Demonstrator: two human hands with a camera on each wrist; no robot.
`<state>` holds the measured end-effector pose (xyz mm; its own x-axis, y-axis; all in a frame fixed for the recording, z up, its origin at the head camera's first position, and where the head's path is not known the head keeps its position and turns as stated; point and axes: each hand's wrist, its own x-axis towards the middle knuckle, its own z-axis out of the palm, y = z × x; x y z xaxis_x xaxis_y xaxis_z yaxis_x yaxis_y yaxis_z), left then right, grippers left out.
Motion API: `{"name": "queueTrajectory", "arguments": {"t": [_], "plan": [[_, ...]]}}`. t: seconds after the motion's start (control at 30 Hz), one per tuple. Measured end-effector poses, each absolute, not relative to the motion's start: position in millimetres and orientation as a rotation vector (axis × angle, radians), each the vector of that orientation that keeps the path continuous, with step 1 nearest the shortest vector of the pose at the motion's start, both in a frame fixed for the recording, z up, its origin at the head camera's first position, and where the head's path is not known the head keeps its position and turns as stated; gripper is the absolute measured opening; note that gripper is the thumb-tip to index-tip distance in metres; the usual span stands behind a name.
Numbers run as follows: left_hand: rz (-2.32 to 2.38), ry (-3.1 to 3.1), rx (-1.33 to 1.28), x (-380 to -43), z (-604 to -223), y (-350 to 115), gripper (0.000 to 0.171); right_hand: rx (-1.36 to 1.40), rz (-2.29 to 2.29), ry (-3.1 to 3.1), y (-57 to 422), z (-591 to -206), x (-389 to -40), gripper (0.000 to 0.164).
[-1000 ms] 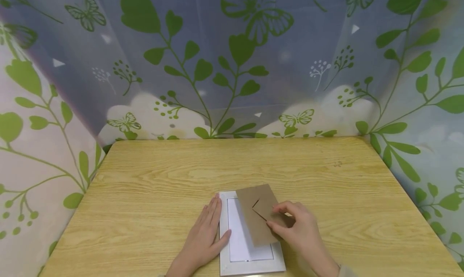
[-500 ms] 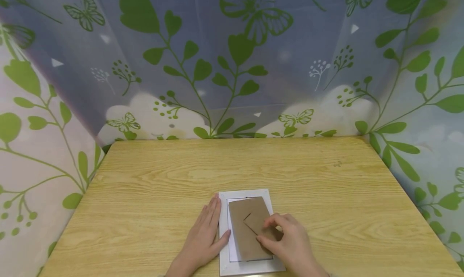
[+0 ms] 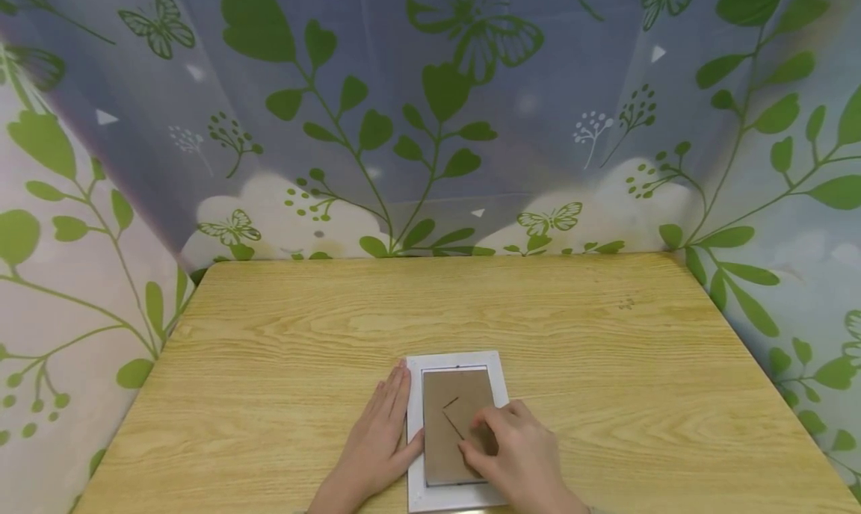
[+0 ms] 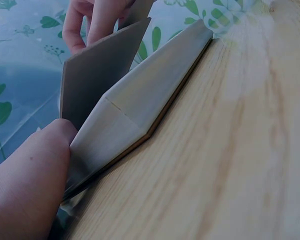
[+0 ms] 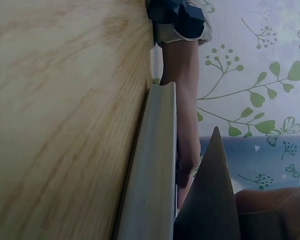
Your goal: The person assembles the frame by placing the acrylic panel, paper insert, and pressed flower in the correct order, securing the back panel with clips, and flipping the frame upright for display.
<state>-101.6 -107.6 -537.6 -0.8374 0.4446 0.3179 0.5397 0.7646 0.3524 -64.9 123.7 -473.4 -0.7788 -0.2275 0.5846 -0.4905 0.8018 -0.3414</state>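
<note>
- Right hand (image 3: 518, 454): grip pinches the flap (image 4: 136, 11) of the brown board (image 3: 446, 439), partly hiding it.
- Board lies over the white frame (image 3: 415, 417); frame's lower-right corner hidden.
- Left hand (image 3: 377, 438): grip unclenched, fingers straight along frame.

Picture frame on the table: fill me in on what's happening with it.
Two bare hands are working on the white picture frame, which lies flat on the wooden table. The right hand pinches a flap on the brown board, holding the board over the frame's opening. The left hand rests along the frame's left edge, fingers straight. From the head view the board looks lined up, but both wrist views show it tilted, sticking up from the frame, so it isn't lying flat yet.
</note>
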Motion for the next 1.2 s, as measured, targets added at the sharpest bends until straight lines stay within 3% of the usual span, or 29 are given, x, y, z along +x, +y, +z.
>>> {"name": "queueTrajectory", "arguments": {"t": [0.67,1.2], "plan": [[-0.626,-2.690,-0.783,-101.0,-537.3,-106.7,0.076,0.552,0.636,-2.478,124.7,-481.6,-68.8,0.034],[-0.670,-2.765,-0.780,-99.7,-534.0,-108.2,0.086,0.560,0.639,-2.559,124.1,-489.2,-70.2,0.036]]}}
